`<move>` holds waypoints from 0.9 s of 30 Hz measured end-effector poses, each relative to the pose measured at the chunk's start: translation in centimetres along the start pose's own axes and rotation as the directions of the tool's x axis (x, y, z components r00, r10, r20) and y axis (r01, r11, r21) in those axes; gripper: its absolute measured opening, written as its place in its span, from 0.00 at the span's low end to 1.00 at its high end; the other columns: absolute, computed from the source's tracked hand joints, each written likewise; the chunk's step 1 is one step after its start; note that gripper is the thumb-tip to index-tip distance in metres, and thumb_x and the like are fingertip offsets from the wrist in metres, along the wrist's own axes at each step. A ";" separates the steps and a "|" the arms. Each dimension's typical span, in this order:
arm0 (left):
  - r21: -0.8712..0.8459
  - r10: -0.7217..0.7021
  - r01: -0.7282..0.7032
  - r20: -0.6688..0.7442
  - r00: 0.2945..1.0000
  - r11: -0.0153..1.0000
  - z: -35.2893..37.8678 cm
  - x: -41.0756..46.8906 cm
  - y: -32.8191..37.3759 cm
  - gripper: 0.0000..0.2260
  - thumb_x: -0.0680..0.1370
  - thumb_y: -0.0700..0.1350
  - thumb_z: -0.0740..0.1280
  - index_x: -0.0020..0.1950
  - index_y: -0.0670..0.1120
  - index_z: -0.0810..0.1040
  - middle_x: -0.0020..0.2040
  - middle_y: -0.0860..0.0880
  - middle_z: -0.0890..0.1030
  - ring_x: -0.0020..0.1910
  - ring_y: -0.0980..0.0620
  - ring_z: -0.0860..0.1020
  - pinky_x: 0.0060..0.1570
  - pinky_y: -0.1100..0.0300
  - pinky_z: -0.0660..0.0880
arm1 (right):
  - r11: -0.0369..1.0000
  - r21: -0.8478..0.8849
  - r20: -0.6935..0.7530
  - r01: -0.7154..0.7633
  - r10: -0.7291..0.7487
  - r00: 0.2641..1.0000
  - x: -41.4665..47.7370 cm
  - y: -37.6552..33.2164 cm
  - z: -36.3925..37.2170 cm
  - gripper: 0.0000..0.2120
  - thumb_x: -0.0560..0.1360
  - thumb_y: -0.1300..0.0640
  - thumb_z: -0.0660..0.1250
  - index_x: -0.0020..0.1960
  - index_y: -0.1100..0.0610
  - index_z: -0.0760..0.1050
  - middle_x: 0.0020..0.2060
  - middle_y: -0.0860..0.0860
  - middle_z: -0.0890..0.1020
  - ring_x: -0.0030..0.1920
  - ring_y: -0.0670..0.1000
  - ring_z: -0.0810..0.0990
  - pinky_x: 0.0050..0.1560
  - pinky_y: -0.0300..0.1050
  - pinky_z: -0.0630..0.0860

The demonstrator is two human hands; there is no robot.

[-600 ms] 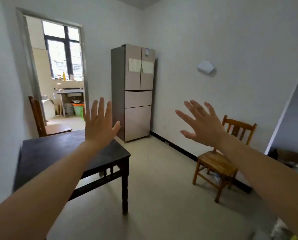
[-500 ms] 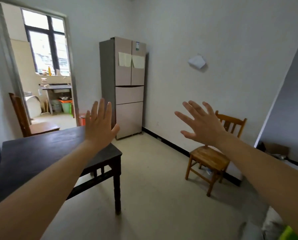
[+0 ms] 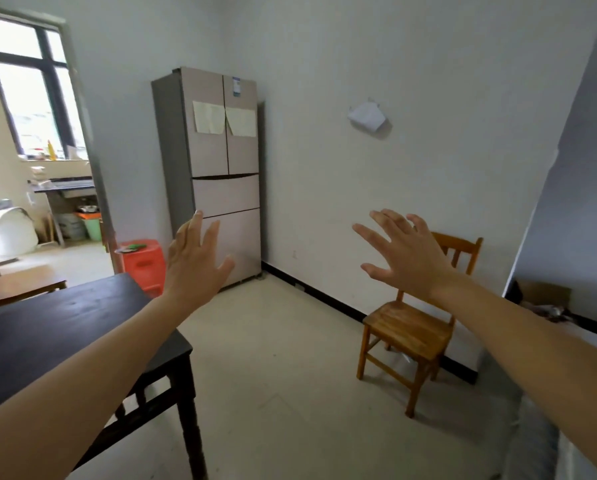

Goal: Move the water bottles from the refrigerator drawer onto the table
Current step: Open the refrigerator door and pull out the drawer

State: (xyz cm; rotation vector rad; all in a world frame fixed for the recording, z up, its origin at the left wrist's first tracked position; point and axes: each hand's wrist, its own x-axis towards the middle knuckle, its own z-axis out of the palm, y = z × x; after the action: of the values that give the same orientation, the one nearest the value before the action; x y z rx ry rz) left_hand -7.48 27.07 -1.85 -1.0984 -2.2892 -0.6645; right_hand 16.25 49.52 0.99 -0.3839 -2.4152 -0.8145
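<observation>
Still-shut upright refrigerator (image 3: 220, 174), hands (image 3: 194, 261) empty

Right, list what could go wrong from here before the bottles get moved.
1. The dark table's corner juts into the walkway toward the refrigerator; a hip could clip it.
2. Both drawers are shut and no bottles are visible, so the wrong one may be opened first.
3. The red stool beside the refrigerator could trip a foot.

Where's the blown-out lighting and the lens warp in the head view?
Head view: window behind the doorway is overexposed; wide-angle bends the door frame and stretches both forearms at the edges; refrigerator and both open hands, left, right, stay evenly lit.
</observation>
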 end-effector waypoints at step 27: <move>-0.357 -0.204 0.289 0.256 0.945 0.888 33.8 28.2 -3.6 0.15 0.76 0.41 0.63 0.63 0.40 0.74 0.59 0.40 0.76 0.57 0.42 0.72 0.58 0.51 0.68 | 0.983 0.078 -0.003 0.168 -0.168 0.986 19.2 12.4 39.2 0.36 0.62 0.44 0.75 0.65 0.52 0.65 0.57 0.60 0.79 0.55 0.59 0.80 0.48 0.54 0.78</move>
State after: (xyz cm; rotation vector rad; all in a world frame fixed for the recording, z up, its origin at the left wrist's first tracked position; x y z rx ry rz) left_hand -33.55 61.70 -10.16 -1.0993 -2.5794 -1.2019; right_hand -10.11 85.33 -7.82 -0.1520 -2.4994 -0.7878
